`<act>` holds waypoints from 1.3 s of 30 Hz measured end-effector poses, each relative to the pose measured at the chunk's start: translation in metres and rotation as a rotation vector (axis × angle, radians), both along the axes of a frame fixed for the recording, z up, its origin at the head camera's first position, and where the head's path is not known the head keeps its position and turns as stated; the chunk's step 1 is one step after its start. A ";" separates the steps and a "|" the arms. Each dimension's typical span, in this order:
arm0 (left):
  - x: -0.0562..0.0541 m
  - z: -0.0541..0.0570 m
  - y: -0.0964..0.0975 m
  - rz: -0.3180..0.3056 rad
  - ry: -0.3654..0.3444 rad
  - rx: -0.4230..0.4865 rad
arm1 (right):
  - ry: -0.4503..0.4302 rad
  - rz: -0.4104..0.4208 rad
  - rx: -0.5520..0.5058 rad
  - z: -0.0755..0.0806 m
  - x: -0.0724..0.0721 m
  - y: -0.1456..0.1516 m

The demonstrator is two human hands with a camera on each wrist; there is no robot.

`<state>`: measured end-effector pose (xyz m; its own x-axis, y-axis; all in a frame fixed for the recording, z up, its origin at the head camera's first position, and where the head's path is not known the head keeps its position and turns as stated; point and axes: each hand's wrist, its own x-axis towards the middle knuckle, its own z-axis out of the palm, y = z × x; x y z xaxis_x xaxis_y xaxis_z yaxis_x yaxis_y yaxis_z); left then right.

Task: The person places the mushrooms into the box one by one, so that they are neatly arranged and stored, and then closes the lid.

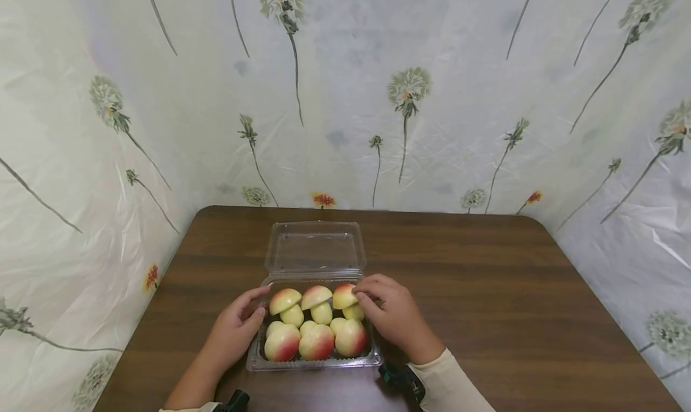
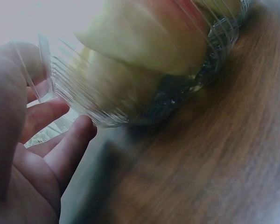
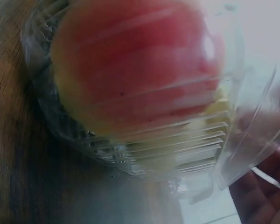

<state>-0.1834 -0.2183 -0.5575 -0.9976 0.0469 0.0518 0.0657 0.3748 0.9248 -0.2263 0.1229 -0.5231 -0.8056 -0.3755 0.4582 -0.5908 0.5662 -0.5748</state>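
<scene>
A clear plastic clamshell box [image 1: 314, 365] lies on the table with its lid [image 1: 315, 250] tilted back, away from me. Inside are two rows of smooth, mushroom-shaped pieces in pale yellow with a red blush, such as this front-row piece [image 1: 316, 342] and this back-row piece [image 1: 317, 297]. My left hand [image 1: 233, 328] grips the box's left rim; in the left wrist view its fingers [image 2: 77, 140] curl just below that edge. At the back right corner, my right hand [image 1: 396, 316] holds the rim, fingertips overlapping a corner piece [image 1: 343, 295]. Through the plastic, the right wrist view shows a red-sided piece [image 3: 140, 65].
The brown wood-grain table [image 1: 486, 304] extends well to the right of the box. White sheeting [image 1: 345, 88] printed with dandelions hangs along the back and both sides. Dark bands [image 1: 402, 381] circle the wrists.
</scene>
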 end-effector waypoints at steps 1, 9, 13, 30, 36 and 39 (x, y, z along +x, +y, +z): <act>0.000 0.000 0.000 -0.001 0.001 0.001 | 0.008 -0.001 0.022 0.000 0.000 0.000; 0.000 0.001 0.001 -0.002 -0.002 -0.002 | -0.139 -0.098 -0.158 -0.005 -0.004 0.002; 0.000 0.000 0.002 -0.005 -0.002 -0.001 | -0.518 -0.152 -0.649 -0.012 -0.017 0.009; -0.002 -0.002 -0.001 -0.047 0.018 0.078 | -1.428 0.616 -1.505 -0.049 -0.072 0.042; -0.001 -0.003 0.001 -0.038 0.004 0.073 | -1.417 0.769 -1.482 -0.051 -0.076 0.038; -0.001 -0.003 0.002 -0.024 0.008 0.073 | -1.372 0.808 -1.472 -0.050 -0.075 0.037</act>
<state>-0.1846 -0.2160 -0.5609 -0.9957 0.0664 0.0642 0.0815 0.3046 0.9490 -0.3011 0.1599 -0.5735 -0.6839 -0.7243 0.0878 0.6406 -0.6537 -0.4028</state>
